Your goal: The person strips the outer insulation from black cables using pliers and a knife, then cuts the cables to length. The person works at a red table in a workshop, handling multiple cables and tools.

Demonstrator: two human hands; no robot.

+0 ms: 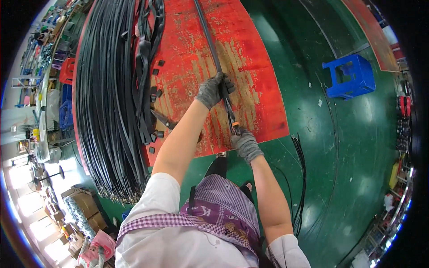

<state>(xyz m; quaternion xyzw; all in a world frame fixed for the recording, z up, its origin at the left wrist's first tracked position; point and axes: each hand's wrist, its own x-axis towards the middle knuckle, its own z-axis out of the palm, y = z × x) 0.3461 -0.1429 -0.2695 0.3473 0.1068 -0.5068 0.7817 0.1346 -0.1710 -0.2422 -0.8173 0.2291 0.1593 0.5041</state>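
Both my hands wear grey gloves. A long black sleeve-like strip runs from the far edge of the worn red table toward me. My left hand is closed around it above the middle of the table. Nearer to me, at the table's front edge, my right hand is closed at the near end of the strip. A dark tool with an orange band shows just ahead of the right fingers, in line with the strip; its kind is not clear.
A thick bundle of black strips covers the table's left side and hangs over the front. Small black pieces and scissors-like dark blades lie beside it. A blue stool stands on the green floor, right. Black cables hang near my right arm.
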